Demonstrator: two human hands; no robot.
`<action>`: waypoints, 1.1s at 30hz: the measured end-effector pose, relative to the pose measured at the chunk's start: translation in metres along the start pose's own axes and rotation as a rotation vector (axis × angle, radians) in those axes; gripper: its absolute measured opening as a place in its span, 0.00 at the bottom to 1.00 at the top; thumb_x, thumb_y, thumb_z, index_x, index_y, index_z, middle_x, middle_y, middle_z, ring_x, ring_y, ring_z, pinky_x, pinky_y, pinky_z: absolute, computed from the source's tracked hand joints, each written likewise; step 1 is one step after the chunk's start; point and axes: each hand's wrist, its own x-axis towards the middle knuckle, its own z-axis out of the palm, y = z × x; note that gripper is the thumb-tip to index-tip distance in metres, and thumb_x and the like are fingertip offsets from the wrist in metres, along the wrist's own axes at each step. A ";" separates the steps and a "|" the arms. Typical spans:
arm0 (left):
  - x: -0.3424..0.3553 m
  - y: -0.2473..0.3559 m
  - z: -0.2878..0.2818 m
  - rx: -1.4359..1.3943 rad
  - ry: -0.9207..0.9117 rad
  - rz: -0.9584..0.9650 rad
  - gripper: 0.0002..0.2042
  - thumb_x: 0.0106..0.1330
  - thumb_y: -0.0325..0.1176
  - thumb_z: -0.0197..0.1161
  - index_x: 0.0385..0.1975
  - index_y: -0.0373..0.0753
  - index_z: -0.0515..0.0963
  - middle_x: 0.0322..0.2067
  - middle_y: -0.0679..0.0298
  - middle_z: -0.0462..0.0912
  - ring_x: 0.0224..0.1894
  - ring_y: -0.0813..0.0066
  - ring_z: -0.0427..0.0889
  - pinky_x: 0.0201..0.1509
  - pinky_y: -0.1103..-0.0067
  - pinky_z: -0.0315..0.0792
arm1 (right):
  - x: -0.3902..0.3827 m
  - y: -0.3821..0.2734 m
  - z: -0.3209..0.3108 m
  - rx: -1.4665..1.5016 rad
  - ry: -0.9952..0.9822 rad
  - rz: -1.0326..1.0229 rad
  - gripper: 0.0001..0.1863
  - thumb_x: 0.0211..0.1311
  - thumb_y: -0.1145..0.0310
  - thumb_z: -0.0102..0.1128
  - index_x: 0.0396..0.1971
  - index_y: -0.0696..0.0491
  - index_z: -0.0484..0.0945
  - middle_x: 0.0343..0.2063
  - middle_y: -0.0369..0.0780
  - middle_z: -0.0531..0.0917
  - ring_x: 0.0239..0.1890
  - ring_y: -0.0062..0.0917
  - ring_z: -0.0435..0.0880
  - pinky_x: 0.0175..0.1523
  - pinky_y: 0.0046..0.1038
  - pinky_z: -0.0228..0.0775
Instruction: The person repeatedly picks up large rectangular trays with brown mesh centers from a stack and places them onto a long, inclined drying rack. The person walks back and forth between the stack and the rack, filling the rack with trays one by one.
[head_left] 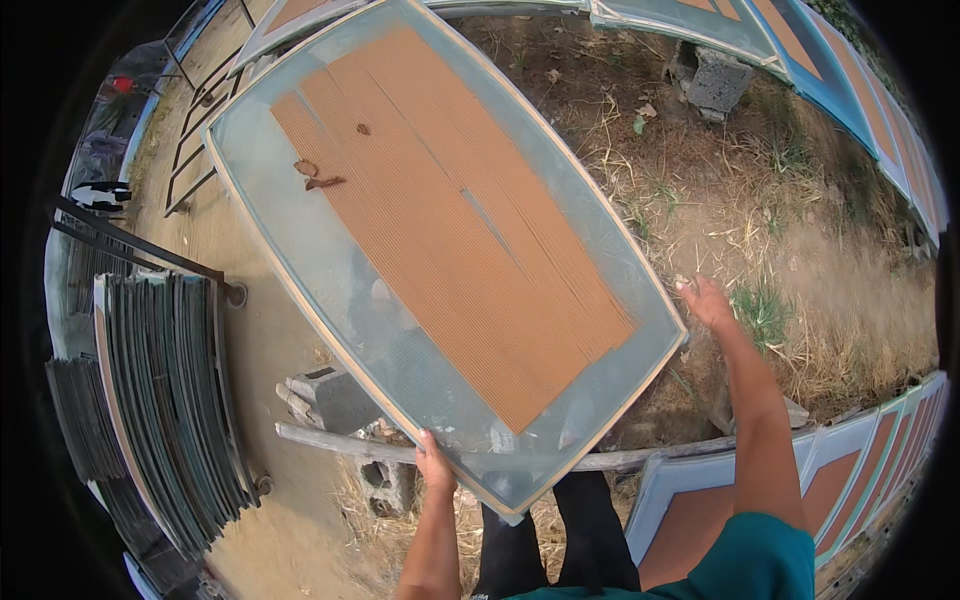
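A large mesh drying screen [290, 230] with a pale wooden rim spans the middle of the view, tilted so its long sides run from upper left to lower right. Thin brown strands [440, 230] lie on it, packed side by side in long bands with a few narrow gaps. Small curled brown scraps [322, 182] rest near their left edge. My left hand [435, 462] is closed around the screen's near left rim. Just beyond the right rim is my right hand [706, 302], its fingers apart and no object visible in it; contact with the rim cannot be made out.
A wooden pole [640, 458] crosses beneath the screen's near end, by concrete blocks [385, 487]. Stacked screens [170, 400] stand on a wheeled metal cart at left. More loaded screens lean at the lower right [690, 520] and along the top right [850, 80]. Another block [715, 82] sits on dry grass.
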 end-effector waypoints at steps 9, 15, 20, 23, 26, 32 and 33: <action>0.027 0.063 -0.042 0.093 -0.006 -0.019 0.31 0.57 0.57 0.52 0.46 0.31 0.65 0.42 0.56 0.71 0.43 0.66 0.70 0.48 0.72 0.64 | 0.072 0.010 0.053 0.465 -0.032 -0.037 0.40 0.53 0.37 0.42 0.52 0.60 0.64 0.50 0.52 0.68 0.54 0.38 0.66 0.56 0.33 0.57; -0.010 0.131 -0.056 0.050 0.103 0.156 0.29 0.58 0.53 0.53 0.41 0.26 0.67 0.38 0.56 0.73 0.38 0.69 0.72 0.44 0.76 0.67 | 0.011 -0.028 0.042 0.734 -0.115 0.026 0.33 0.53 0.38 0.47 0.24 0.60 0.77 0.20 0.36 0.75 0.26 0.18 0.71 0.33 0.24 0.64; -0.009 0.208 -0.100 0.265 0.287 0.286 0.27 0.58 0.53 0.53 0.30 0.26 0.72 0.27 0.61 0.74 0.28 0.74 0.72 0.33 0.79 0.67 | -0.056 -0.071 0.059 1.031 -0.126 0.054 0.30 0.51 0.39 0.50 0.13 0.55 0.72 0.13 0.31 0.68 0.18 0.16 0.63 0.24 0.23 0.58; 0.023 0.267 -0.141 0.530 0.389 0.409 0.26 0.59 0.52 0.53 0.18 0.30 0.73 0.15 0.68 0.68 0.19 0.80 0.64 0.23 0.79 0.60 | -0.081 -0.108 0.101 1.301 -0.337 0.120 0.28 0.54 0.41 0.49 0.20 0.56 0.74 0.16 0.32 0.71 0.21 0.17 0.66 0.28 0.22 0.61; 0.046 0.329 -0.166 0.682 0.537 0.569 0.26 0.59 0.52 0.53 0.12 0.32 0.70 0.11 0.71 0.62 0.16 0.83 0.56 0.18 0.80 0.52 | -0.124 -0.169 0.129 1.255 -0.152 0.038 0.28 0.57 0.43 0.47 0.22 0.57 0.75 0.18 0.33 0.72 0.26 0.18 0.67 0.33 0.23 0.62; 0.053 0.370 -0.225 0.462 0.491 0.573 0.24 0.59 0.48 0.56 0.08 0.38 0.64 0.10 0.74 0.59 0.14 0.86 0.52 0.17 0.81 0.46 | -0.184 -0.206 0.136 1.282 -0.056 0.063 0.29 0.58 0.47 0.47 0.15 0.60 0.74 0.15 0.32 0.70 0.22 0.16 0.64 0.28 0.22 0.60; 0.056 0.365 -0.228 0.399 0.499 0.560 0.24 0.59 0.48 0.56 0.08 0.38 0.64 0.10 0.75 0.59 0.14 0.87 0.52 0.17 0.81 0.46 | -0.191 -0.204 0.126 1.231 -0.017 0.060 0.28 0.58 0.47 0.48 0.16 0.60 0.74 0.16 0.32 0.71 0.22 0.15 0.65 0.28 0.21 0.60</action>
